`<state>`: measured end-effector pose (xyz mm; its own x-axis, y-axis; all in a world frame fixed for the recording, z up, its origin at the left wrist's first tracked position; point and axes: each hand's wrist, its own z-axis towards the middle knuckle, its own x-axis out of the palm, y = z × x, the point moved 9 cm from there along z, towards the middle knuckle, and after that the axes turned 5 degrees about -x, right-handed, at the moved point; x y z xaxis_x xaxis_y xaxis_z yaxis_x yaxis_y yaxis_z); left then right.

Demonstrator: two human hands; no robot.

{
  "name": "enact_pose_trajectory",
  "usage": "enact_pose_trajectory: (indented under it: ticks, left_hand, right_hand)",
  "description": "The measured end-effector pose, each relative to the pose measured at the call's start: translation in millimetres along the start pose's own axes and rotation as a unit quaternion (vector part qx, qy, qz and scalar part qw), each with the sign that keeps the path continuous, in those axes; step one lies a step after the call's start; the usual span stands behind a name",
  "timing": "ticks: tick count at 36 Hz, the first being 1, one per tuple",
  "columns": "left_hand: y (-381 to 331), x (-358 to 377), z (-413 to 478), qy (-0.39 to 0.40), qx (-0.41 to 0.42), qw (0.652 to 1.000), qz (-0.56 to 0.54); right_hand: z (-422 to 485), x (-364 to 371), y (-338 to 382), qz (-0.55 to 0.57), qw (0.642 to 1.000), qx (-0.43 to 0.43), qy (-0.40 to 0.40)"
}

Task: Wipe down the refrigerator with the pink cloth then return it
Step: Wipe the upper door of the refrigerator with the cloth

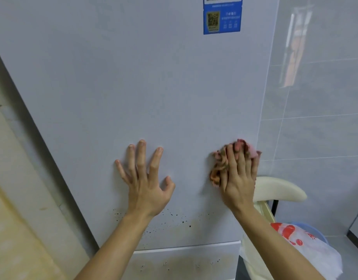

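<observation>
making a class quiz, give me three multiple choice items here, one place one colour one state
1. Where is the cloth? A under the right hand, against the fridge door; B on a shelf; C on a hook.
2. What colour is the sticker? A red; B blue; C green.
3. How is the left hand? A fisted; B gripping a handle; C fingers spread on the door.
Answers: 1 A, the hand presses it there; 2 B, it shows blue; 3 C, its fingers fan out.
</observation>
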<state>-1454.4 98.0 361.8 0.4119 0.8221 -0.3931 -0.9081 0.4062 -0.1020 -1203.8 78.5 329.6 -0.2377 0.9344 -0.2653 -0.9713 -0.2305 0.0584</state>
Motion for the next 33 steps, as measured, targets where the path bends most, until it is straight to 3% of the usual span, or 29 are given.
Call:
enact_pose_trajectory:
  ticks: [4, 8, 12, 17, 19, 26, 33]
  left_hand:
    - [1, 0, 0, 0.005, -0.002, 1.000, -0.001]
    - [3, -1, 2, 0.007, -0.004, 1.000, -0.004]
    - [4, -2, 6, 0.000, -0.002, 1.000, -0.012]
    - [11, -14, 21, -0.046, -0.008, 0.999, -0.013]
    - [16, -19, 29, -0.058, -0.017, 0.998, -0.017]
    - [23, -27, 40, -0.064, -0.004, 0.998, -0.026]
    - [29, -33, 54, -0.076, -0.012, 0.997, -0.027]
  right_hand:
    - [93, -37, 11, 0.038, 0.994, 0.021, -0.100]
    - [130, -51, 8, 0.133, 0.970, 0.127, -0.160]
    - [105, -39, 22, 0.101, 0.988, 0.041, -0.112]
    - [-14, 9, 29, 0.030, 0.997, -0.063, 0.023]
    - [-33, 14, 27, 0.008, 0.995, -0.089, 0.039]
    - [14, -2, 30, -0.041, 0.988, -0.151, -0.006]
    - [153, -47, 40, 0.006, 0.990, -0.066, -0.125]
